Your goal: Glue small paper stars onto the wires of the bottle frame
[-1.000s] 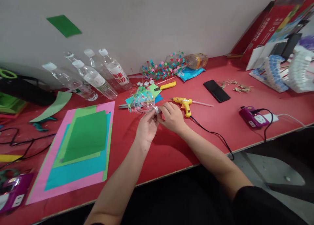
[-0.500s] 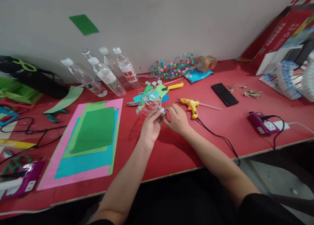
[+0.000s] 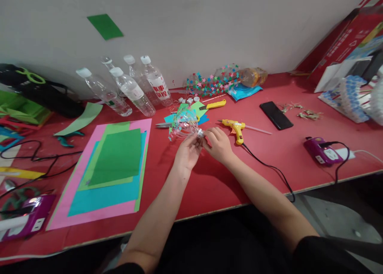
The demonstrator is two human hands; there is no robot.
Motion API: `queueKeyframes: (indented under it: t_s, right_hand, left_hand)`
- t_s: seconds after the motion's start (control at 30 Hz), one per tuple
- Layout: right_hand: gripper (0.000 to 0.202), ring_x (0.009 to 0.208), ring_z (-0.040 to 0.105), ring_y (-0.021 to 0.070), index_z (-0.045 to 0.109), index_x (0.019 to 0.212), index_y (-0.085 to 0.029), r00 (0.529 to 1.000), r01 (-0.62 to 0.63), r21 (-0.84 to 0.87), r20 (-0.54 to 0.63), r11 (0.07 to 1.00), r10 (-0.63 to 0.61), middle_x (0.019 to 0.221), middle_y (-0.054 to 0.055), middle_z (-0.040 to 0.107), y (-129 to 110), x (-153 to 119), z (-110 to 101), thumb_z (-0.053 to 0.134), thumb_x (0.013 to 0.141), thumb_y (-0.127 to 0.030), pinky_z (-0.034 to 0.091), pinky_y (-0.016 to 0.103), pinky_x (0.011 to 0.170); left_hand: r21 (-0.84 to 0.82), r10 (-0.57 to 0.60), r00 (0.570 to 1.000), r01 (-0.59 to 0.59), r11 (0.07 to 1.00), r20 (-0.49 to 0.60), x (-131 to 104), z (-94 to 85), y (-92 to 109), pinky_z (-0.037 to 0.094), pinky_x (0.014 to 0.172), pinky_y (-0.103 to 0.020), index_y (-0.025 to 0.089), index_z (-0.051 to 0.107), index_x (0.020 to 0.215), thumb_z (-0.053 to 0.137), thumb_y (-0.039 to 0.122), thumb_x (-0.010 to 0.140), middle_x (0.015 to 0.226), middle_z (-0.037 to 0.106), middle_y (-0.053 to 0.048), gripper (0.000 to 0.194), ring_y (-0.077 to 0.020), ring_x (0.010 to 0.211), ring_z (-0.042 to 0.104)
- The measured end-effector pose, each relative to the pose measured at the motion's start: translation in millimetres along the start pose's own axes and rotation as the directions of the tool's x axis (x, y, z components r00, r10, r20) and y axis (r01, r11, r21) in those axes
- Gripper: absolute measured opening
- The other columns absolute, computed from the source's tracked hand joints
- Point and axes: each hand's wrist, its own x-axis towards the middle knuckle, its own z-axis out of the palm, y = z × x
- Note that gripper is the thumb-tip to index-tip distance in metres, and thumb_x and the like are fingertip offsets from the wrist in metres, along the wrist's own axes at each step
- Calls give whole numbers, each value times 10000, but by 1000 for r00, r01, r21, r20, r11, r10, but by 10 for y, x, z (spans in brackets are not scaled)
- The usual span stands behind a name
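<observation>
Between my hands is a clear cut plastic bottle (image 3: 186, 122), its body fanned into thin strips with coloured stars on them. My left hand (image 3: 189, 151) is closed around its neck from below. At the whitish neck end, the fingers of my right hand (image 3: 219, 144) pinch the bottle, partly hiding it. Behind it lie scissors (image 3: 163, 125), partly covered, and scraps of green and blue paper (image 3: 197, 106). A yellow utility knife (image 3: 216, 104) rests farther back. Right of my hands lies a yellow glue gun (image 3: 235, 128) with a glue stick in its rear.
Coloured paper sheets (image 3: 116, 158) are stacked on the red table (image 3: 167, 178) at left. Several plastic bottles (image 3: 136, 94) stand by the wall. A star-covered bottle (image 3: 209, 82) lies at the back. A phone (image 3: 275, 115) and purple power socket (image 3: 323, 151) are at right.
The camera view has shifted slightly. The cut bottle has turned a little in my hands, its neck now angled differently. Both hands keep their hold.
</observation>
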Motion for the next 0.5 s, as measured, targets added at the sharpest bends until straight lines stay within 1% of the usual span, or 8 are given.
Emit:
queueKeyframes:
  t_s: [0.13,0.37,0.5]
  right_hand:
    - [134,823,578,219,599,965,-200,1000,16,9,7,1000,-16,906,96,650,5,12,-27,486,896,-180,485,369,733]
    - [95,831,587,206,581,972,-200,999,-36,60,-38,998,39,875,78,653,7,37,-117,532,897,-233,507,352,751]
    - [76,808,584,202,594,941,-197,998,4,23,-57,1000,-3,868,77,659,-10,49,-124,557,894,-245,501,345,738]
  left_hand:
    - [-22,-17,1000,17,1000,-16,17,-3,2,496,668,-184,125,646,699,582,43,826,664,678,-9,163,-73,624,632]
    - [-21,-38,999,38,999,13,16,-23,59,532,732,-209,117,675,767,577,46,828,748,721,-37,135,-97,701,673]
    - [-5,-37,999,37,999,38,43,-48,61,524,692,-194,120,680,761,601,61,815,736,717,-32,113,-88,683,663]
